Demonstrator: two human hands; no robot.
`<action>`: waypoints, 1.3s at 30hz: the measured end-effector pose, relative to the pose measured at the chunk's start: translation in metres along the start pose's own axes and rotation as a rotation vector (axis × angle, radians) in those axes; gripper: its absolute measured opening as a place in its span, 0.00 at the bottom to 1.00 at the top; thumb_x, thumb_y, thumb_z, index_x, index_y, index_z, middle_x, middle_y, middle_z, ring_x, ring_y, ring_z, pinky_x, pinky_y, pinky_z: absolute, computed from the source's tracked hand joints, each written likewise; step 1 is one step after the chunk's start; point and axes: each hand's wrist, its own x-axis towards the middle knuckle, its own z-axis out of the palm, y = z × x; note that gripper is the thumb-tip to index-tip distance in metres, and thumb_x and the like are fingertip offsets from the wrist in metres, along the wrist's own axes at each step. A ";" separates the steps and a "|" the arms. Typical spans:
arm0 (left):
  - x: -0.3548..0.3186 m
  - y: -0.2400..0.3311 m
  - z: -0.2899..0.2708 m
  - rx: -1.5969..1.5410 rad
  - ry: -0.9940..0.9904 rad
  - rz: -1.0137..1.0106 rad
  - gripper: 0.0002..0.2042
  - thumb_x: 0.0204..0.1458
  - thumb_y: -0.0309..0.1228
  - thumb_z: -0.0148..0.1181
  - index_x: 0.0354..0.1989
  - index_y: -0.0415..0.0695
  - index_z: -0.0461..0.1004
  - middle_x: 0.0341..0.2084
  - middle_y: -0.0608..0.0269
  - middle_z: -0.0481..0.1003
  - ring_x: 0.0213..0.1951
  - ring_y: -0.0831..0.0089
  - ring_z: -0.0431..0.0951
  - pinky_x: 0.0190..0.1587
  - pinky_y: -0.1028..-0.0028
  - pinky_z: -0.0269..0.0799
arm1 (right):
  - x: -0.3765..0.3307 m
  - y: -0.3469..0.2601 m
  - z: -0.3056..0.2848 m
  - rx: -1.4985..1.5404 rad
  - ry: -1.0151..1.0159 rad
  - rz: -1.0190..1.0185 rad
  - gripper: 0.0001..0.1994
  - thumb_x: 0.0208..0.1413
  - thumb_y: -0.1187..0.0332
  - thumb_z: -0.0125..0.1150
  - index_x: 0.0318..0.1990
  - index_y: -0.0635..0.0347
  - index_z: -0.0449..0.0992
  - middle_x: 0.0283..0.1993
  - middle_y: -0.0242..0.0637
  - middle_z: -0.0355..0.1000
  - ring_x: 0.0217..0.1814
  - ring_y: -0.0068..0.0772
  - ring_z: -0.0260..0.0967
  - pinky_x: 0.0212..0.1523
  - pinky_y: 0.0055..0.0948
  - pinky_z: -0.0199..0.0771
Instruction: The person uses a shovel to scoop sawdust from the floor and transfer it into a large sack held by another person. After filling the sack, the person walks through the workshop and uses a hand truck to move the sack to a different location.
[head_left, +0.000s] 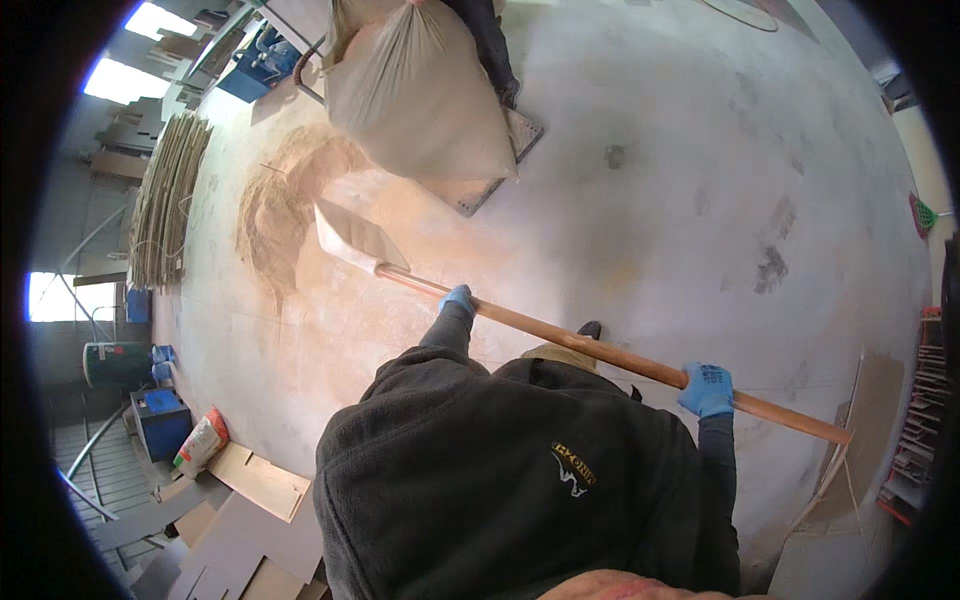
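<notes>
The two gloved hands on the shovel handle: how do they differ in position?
The left hand grips the wooden handle near the shovel blade; the right hand grips it near the free end. The left arm stretches forward; the right stays close to the body. Both wear blue gloves.

Pale concrete floor [700, 150], stained dark in spots. Bright windows [60, 297] at left (glare). Cardboard sheets [260, 480] lower left; shelving [925, 400] far right.
</notes>
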 end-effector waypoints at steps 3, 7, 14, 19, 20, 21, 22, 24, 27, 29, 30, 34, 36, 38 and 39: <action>-0.024 0.009 0.016 -0.246 -0.069 -0.017 0.12 0.52 0.22 0.55 0.43 0.40 0.62 0.22 0.58 0.66 0.19 0.64 0.70 0.20 0.64 0.71 | 0.013 0.018 -0.009 0.077 -0.101 -0.047 0.14 0.39 0.64 0.62 0.36 0.53 0.79 0.35 0.48 0.78 0.40 0.47 0.78 0.43 0.43 0.75; -0.080 -0.018 0.045 -0.366 -0.107 0.024 0.13 0.53 0.23 0.56 0.44 0.42 0.61 0.23 0.58 0.67 0.23 0.64 0.71 0.27 0.62 0.75 | 0.023 0.052 -0.015 0.001 -0.051 -0.071 0.14 0.39 0.63 0.61 0.38 0.53 0.80 0.36 0.47 0.78 0.41 0.47 0.78 0.43 0.42 0.76; -0.139 -0.117 0.081 -0.511 -0.163 0.084 0.04 0.51 0.30 0.55 0.30 0.48 0.66 0.25 0.60 0.70 0.31 0.61 0.73 0.40 0.64 0.73 | 0.044 0.125 -0.037 -0.069 -0.244 -0.133 0.17 0.40 0.62 0.61 0.40 0.52 0.80 0.38 0.46 0.79 0.42 0.46 0.78 0.45 0.40 0.76; -0.156 -0.163 0.080 -0.239 -0.155 0.044 0.13 0.55 0.36 0.52 0.47 0.45 0.65 0.38 0.56 0.73 0.38 0.59 0.73 0.44 0.61 0.72 | 0.043 0.165 -0.034 -0.061 -0.119 -0.320 0.16 0.37 0.59 0.62 0.37 0.51 0.82 0.33 0.43 0.79 0.37 0.45 0.78 0.42 0.40 0.76; -0.160 -0.168 0.081 -0.093 -0.252 0.079 0.17 0.57 0.38 0.50 0.53 0.45 0.64 0.43 0.55 0.73 0.41 0.59 0.72 0.46 0.61 0.72 | 0.041 0.170 -0.031 -0.141 -0.060 -0.331 0.18 0.36 0.59 0.63 0.38 0.50 0.82 0.31 0.41 0.79 0.34 0.45 0.78 0.40 0.41 0.76; -0.160 -0.166 0.081 0.132 -0.260 0.140 0.22 0.58 0.39 0.49 0.58 0.44 0.62 0.48 0.53 0.73 0.45 0.58 0.72 0.47 0.60 0.71 | 0.045 0.173 -0.030 -0.136 -0.065 -0.304 0.17 0.35 0.59 0.62 0.37 0.50 0.81 0.29 0.42 0.78 0.33 0.46 0.77 0.40 0.43 0.75; -0.162 -0.167 0.083 0.145 -0.240 0.253 0.19 0.57 0.45 0.50 0.47 0.43 0.73 0.39 0.57 0.74 0.38 0.64 0.73 0.39 0.65 0.73 | 0.046 0.176 -0.029 -0.139 0.005 -0.295 0.14 0.36 0.59 0.62 0.34 0.51 0.80 0.30 0.44 0.78 0.34 0.46 0.77 0.39 0.45 0.73; -0.164 -0.164 0.088 -0.163 -0.228 -0.044 0.18 0.55 0.46 0.49 0.41 0.44 0.73 0.31 0.61 0.74 0.35 0.66 0.73 0.38 0.66 0.72 | 0.054 0.179 -0.029 -0.206 0.188 -0.315 0.10 0.40 0.61 0.63 0.33 0.48 0.76 0.29 0.38 0.78 0.31 0.43 0.77 0.34 0.44 0.67; -0.170 -0.161 0.099 -0.236 -0.150 -0.144 0.13 0.50 0.41 0.53 0.32 0.44 0.74 0.28 0.65 0.74 0.27 0.68 0.73 0.27 0.71 0.72 | 0.062 0.181 -0.035 -0.343 0.238 -0.202 0.10 0.43 0.62 0.63 0.35 0.47 0.75 0.28 0.32 0.77 0.31 0.37 0.77 0.33 0.41 0.65; -0.174 -0.161 0.109 -0.197 -0.072 -0.216 0.12 0.49 0.40 0.53 0.32 0.46 0.75 0.24 0.65 0.74 0.21 0.70 0.71 0.21 0.72 0.71 | 0.063 0.186 -0.045 -0.313 0.246 -0.210 0.10 0.44 0.62 0.62 0.36 0.47 0.74 0.29 0.31 0.77 0.31 0.35 0.77 0.33 0.39 0.64; -0.174 -0.163 0.115 -0.143 -0.087 -0.245 0.13 0.50 0.40 0.51 0.37 0.44 0.72 0.27 0.66 0.73 0.26 0.72 0.73 0.26 0.75 0.72 | 0.061 0.189 -0.049 -0.296 0.274 -0.204 0.09 0.45 0.62 0.62 0.35 0.48 0.75 0.28 0.32 0.77 0.31 0.35 0.76 0.33 0.38 0.64; -0.187 -0.181 0.163 -0.023 -0.086 -0.208 0.08 0.52 0.40 0.55 0.30 0.51 0.69 0.26 0.69 0.73 0.28 0.70 0.75 0.32 0.69 0.77 | 0.044 0.228 -0.077 -0.300 0.456 -0.231 0.05 0.46 0.64 0.61 0.31 0.48 0.75 0.26 0.31 0.74 0.31 0.34 0.74 0.36 0.36 0.64; -0.198 -0.197 0.200 -0.063 0.016 -0.206 0.08 0.51 0.39 0.59 0.28 0.52 0.67 0.23 0.69 0.72 0.28 0.70 0.75 0.34 0.65 0.79 | 0.033 0.261 -0.090 -0.229 0.632 -0.314 0.05 0.45 0.66 0.60 0.30 0.48 0.73 0.25 0.29 0.72 0.31 0.34 0.73 0.39 0.34 0.64; -0.212 -0.215 0.246 0.043 -0.130 -0.328 0.09 0.51 0.38 0.61 0.27 0.52 0.67 0.21 0.69 0.71 0.25 0.70 0.75 0.31 0.67 0.80 | 0.024 0.304 -0.104 -0.209 0.657 -0.244 0.05 0.44 0.66 0.60 0.30 0.48 0.72 0.25 0.30 0.71 0.31 0.34 0.72 0.42 0.33 0.64; -0.217 -0.219 0.270 0.048 -0.104 -0.346 0.09 0.51 0.37 0.61 0.26 0.52 0.67 0.20 0.68 0.71 0.24 0.70 0.75 0.29 0.68 0.80 | 0.020 0.328 -0.108 -0.198 0.690 -0.217 0.05 0.43 0.67 0.59 0.30 0.48 0.72 0.25 0.30 0.71 0.31 0.34 0.71 0.43 0.33 0.64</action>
